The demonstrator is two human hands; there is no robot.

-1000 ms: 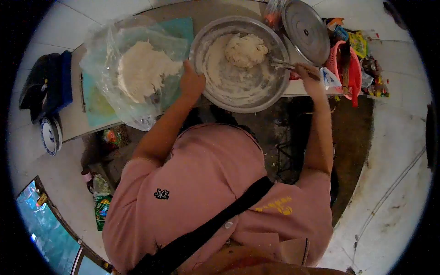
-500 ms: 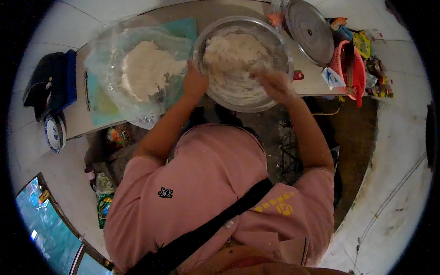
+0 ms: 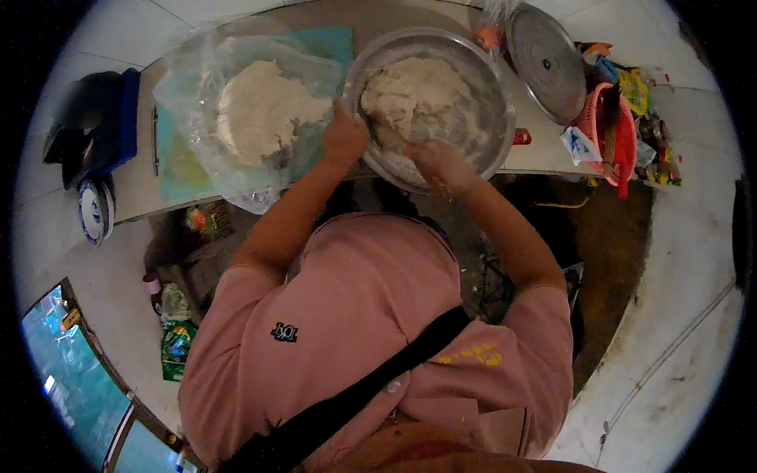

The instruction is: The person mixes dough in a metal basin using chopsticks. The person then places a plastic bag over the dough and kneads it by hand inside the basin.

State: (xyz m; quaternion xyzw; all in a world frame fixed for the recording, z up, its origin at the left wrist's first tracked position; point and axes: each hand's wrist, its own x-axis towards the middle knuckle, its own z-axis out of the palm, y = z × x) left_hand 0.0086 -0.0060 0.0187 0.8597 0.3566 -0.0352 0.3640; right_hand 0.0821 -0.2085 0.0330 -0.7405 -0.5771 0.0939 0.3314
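A round metal basin (image 3: 505, 142) stands at the counter's front edge with a pale, floury dough mass (image 3: 418, 91) lying in its far part. My left hand (image 3: 344, 138) is closed on the basin's left rim. Inside the basin's near side, my right hand (image 3: 441, 165) is lowered with flour on it; its fingers point left and are partly hidden and blurred. Left of the basin, a larger flat piece of pale dough (image 3: 260, 110) lies on a clear plastic sheet (image 3: 236, 185), which is spread over a teal board (image 3: 177, 169).
A metal lid (image 3: 546, 63) leans behind the basin to the right. Beside it are a pink basket (image 3: 625, 130) and several coloured packets (image 3: 633, 88). Dark blue cloth or bags (image 3: 118, 126) and stacked plates (image 3: 95, 213) sit at the far left.
My right hand has moved left and nearer to me, to the basin's front side. The dough in the basin has shifted shape. My left hand stays on the rim.
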